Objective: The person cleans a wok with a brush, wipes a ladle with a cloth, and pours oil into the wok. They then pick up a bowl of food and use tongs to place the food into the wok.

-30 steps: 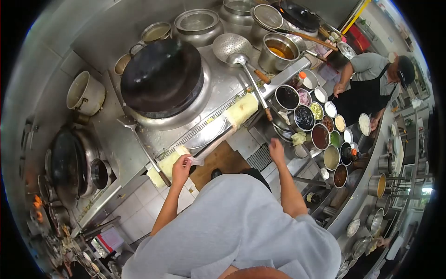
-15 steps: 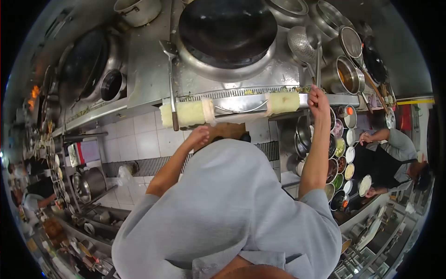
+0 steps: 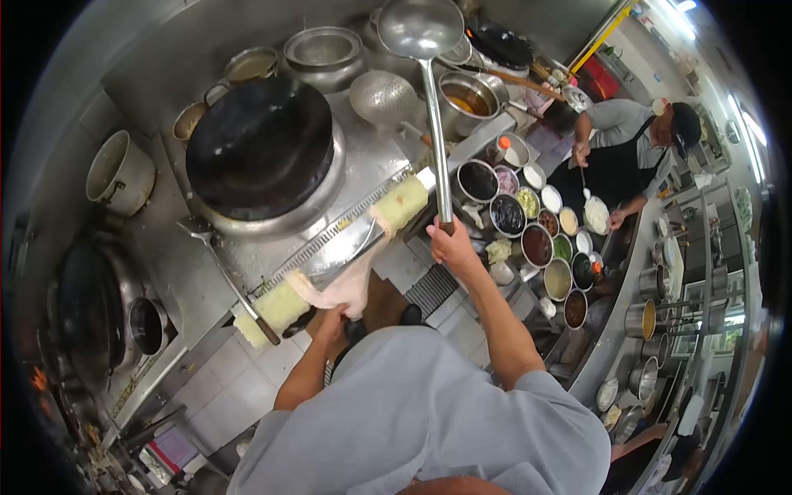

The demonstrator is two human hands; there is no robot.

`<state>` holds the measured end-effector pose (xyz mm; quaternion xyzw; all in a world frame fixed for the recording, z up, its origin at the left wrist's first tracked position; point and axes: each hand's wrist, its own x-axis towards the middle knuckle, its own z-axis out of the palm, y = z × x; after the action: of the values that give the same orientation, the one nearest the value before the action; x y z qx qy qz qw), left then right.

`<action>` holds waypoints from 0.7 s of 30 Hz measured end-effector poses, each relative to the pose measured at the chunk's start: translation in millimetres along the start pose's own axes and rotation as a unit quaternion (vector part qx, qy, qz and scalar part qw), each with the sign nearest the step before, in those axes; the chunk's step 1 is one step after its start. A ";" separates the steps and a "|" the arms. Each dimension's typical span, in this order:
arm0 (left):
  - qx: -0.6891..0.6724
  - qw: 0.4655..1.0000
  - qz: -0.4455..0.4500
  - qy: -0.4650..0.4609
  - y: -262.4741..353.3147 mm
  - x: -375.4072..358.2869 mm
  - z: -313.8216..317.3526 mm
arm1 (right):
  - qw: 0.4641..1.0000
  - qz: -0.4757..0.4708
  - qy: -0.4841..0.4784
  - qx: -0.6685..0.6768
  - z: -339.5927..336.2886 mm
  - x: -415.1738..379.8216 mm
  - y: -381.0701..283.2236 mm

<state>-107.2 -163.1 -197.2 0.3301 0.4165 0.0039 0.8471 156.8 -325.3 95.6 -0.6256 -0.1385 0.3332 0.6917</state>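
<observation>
My right hand (image 3: 452, 245) is closed round the handle end of a long metal ladle (image 3: 419, 31), whose bowl is raised above the stove at the top. My left hand (image 3: 332, 322) grips the lower part of a pale pinkish cloth (image 3: 351, 285) at the stove's front edge. Left of the ladle, a large black wok (image 3: 260, 148) sits on its burner ring. A spatula (image 3: 227, 276) leans over the stove edge beside a yellowish towel roll (image 3: 276, 312). A perforated skimmer (image 3: 384, 97) rests between the wok and the ladle handle.
Many seasoning bowls (image 3: 538, 246) stand on the right. Beyond them a person in a dark apron (image 3: 606, 177) holds a spoon and a white-filled bowl. A pot of orange liquid (image 3: 469, 97) is at the back. Another wok (image 3: 87, 301) and a pot (image 3: 121, 173) are at left.
The view has turned toward the right. My right hand has lifted the ladle off the stove area. My left hand has taken hold of the cloth.
</observation>
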 end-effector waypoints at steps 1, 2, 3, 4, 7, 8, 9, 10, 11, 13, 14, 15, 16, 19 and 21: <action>-0.050 0.998 0.001 -0.043 -8.5 -7.8 11.2 | 1.000 0.010 -0.018 -0.001 -4.5 -4.0 9.8; -0.036 0.993 -0.092 -0.057 -25.2 -0.1 5.4 | 0.998 0.009 -0.058 -0.036 -15.7 -2.1 26.2; 0.021 0.986 -0.137 -0.096 -23.1 -20.3 19.4 | 0.996 0.027 -0.004 -0.088 -16.9 -4.5 35.9; 0.206 0.965 -0.142 -0.076 -26.3 -26.9 23.6 | 0.988 0.045 0.037 -0.144 -15.2 -5.2 49.2; 0.317 0.945 0.038 -0.072 -49.1 -57.7 31.7 | 0.956 0.044 0.008 -0.289 -30.7 -24.9 105.8; 0.351 0.934 0.052 -0.030 -48.1 -72.0 30.1 | 0.952 0.050 -0.037 -0.299 -26.9 -36.0 123.2; 0.270 0.961 0.057 -0.007 -44.2 -91.8 32.0 | 0.947 0.052 -0.077 -0.309 -28.5 -44.5 143.2; 0.192 0.979 0.067 0.010 -37.4 -112.3 38.7 | 0.941 0.050 -0.109 -0.317 -30.9 -49.4 164.7; 0.114 0.990 0.077 0.023 -27.7 -127.6 47.1 | 0.937 0.030 -0.142 -0.318 -28.4 -51.0 191.9; 0.141 0.983 0.098 0.072 8.1 -150.1 61.8 | 0.925 0.018 -0.186 -0.330 -5.6 -48.6 205.8; 0.153 0.978 0.109 0.096 23.2 -153.6 66.2 | 0.916 0.015 -0.213 -0.340 5.7 -40.8 218.9; 0.176 0.970 0.131 0.106 33.4 -149.0 71.3 | 0.910 -0.004 -0.210 -0.358 22.5 -34.9 229.3; 0.200 0.961 0.154 0.115 42.7 -138.0 78.8 | 0.904 -0.023 -0.206 -0.375 40.9 -28.0 240.4; 0.424 0.855 0.210 0.209 55.3 -111.2 109.5 | 0.904 0.008 -0.206 -0.374 68.4 -14.0 309.8; 0.617 0.693 0.259 0.270 53.7 -103.6 112.8 | 0.920 0.008 -0.177 -0.351 83.4 -12.4 327.5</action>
<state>-80.5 -213.0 -45.1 0.8579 0.4338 0.0542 0.2700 2.7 -270.2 -200.4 -0.7598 -0.3618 0.3740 0.3897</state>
